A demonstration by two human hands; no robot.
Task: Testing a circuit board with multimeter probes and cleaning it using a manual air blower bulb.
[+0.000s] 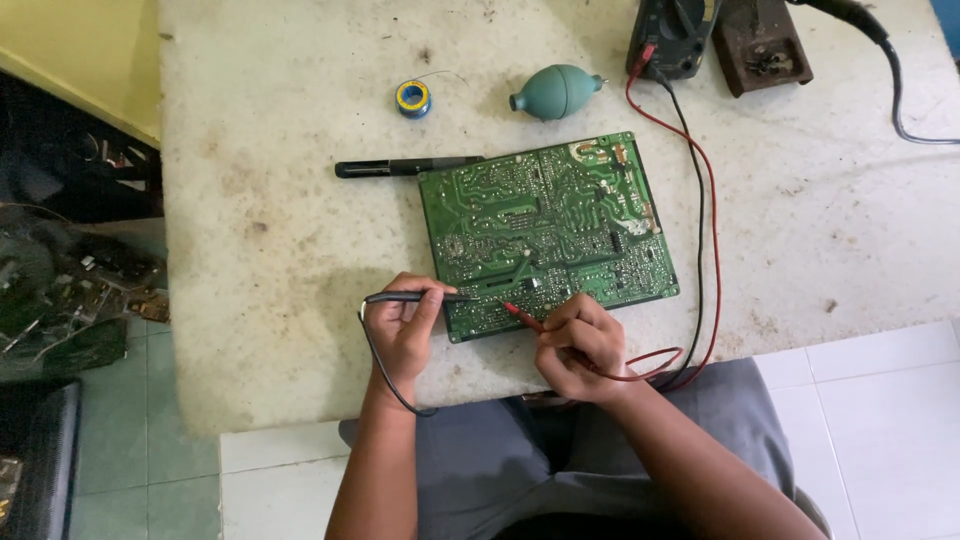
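Lower centre of the frame: the left hand point(405, 325) pinches a black probe point(420, 297) and the right hand point(580, 345) pinches a red probe point(522, 315). Both tips already touch the green circuit board point(550, 225) on the bench point(260, 240), solder side up.

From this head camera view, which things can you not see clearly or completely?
- Multimeter: cut off by the top edge; its display is out of view.
- Circuit board: the solder joints are too small to tell apart, and its underside faces the table.
- Red probe and black probe: the exact points the tips touch are too small to see.
- Right hand and left hand: the fingers hide part of each probe grip.
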